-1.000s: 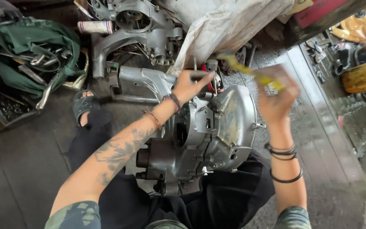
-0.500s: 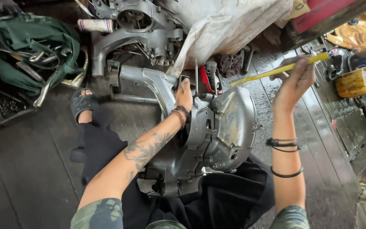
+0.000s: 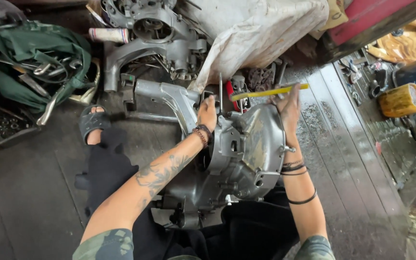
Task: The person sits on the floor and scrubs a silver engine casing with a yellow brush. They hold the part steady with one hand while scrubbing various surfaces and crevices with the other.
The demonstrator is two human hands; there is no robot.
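A grey metal engine casing (image 3: 246,149) rests between my knees on the wooden floor. My left hand (image 3: 208,113) grips its upper left edge beside a thin upright rod (image 3: 220,94). My right hand (image 3: 289,108) is at the casing's upper right rim and holds a yellow-handled tool (image 3: 270,91) lying nearly level above the casing. Bracelets ring both wrists.
A second engine casing (image 3: 145,29) and a white cloth sack (image 3: 256,29) lie behind. A green bag with hand tools (image 3: 39,72) sits at the left. A yellow container (image 3: 403,98) stands at the right on the planks. My sandalled foot (image 3: 92,123) is at the left.
My right hand has come down from the upper right to the casing's rim, bringing the yellow tool over the casing. My left hand stays on the upper left edge.
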